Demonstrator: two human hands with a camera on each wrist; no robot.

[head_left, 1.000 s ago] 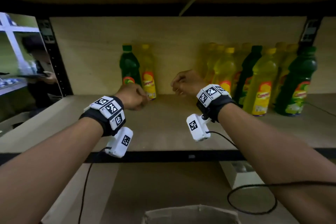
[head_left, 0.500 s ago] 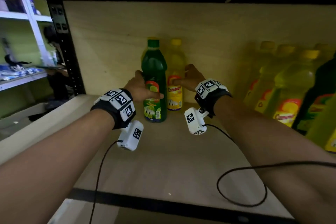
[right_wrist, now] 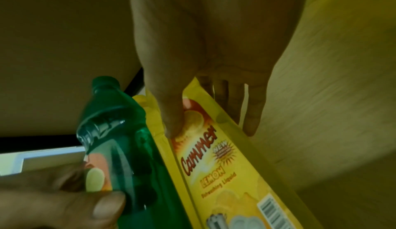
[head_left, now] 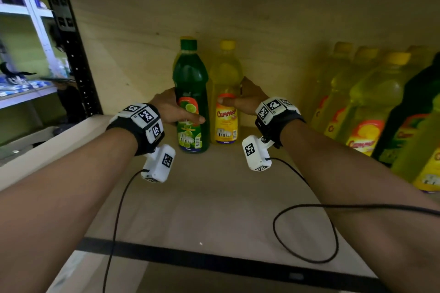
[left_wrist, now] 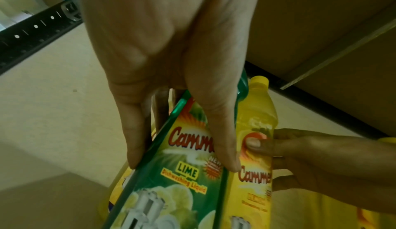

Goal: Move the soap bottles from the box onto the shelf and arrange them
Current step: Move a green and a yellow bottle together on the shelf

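Note:
A green lime soap bottle (head_left: 190, 93) and a yellow lemon soap bottle (head_left: 225, 93) stand upright side by side at the back of the wooden shelf (head_left: 214, 197). My left hand (head_left: 175, 108) grips the green bottle (left_wrist: 182, 173) at its label, thumb across the front and fingers behind. My right hand (head_left: 242, 100) grips the yellow bottle (right_wrist: 214, 156) the same way, thumb on the label and fingers round the far side. A third yellow bottle seems to stand behind the green one, mostly hidden.
Several more yellow and green soap bottles (head_left: 371, 112) crowd the shelf's right side, close to my right forearm. A black upright post (head_left: 71, 54) marks the left end. The shelf's back panel (head_left: 142, 43) is just behind the two bottles. Cables hang from both wrists.
Both hands went from empty fists in front of the shelf to gripping the two bottles at the back. My view moved closer and to the left.

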